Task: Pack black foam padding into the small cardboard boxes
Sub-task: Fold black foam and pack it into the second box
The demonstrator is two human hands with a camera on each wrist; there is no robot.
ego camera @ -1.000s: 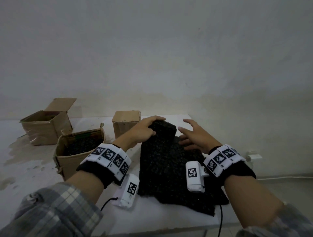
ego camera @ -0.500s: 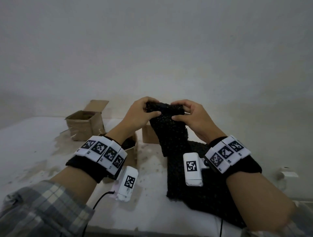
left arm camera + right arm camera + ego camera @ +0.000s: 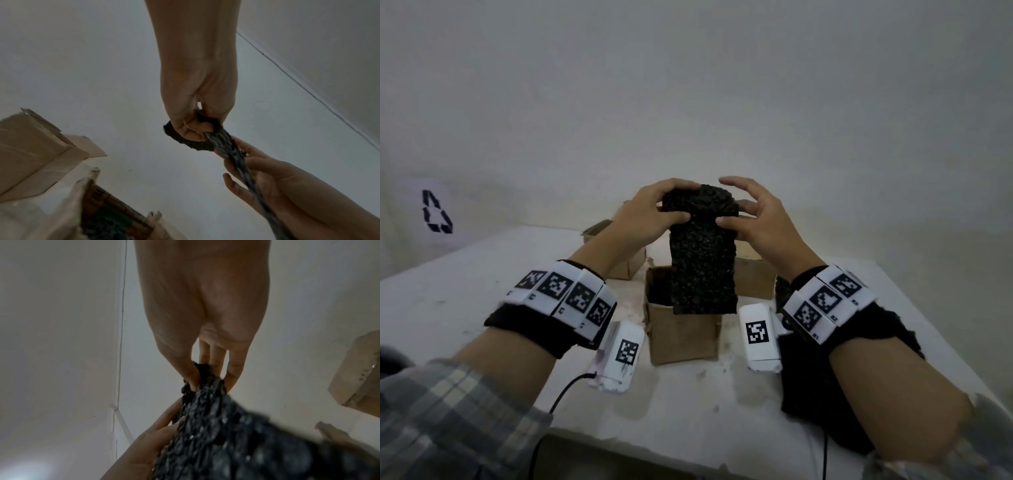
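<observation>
Foam strip [image 3: 702, 260] hangs between both hands (seemingly folded).

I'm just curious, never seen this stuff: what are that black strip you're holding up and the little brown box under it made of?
The black strip looks like soft foam: matte, pebbly, and it bends over at the top where the left hand grips it. The box looks like plain brown cardboard, dull and unprinted, with rough edges.
</observation>
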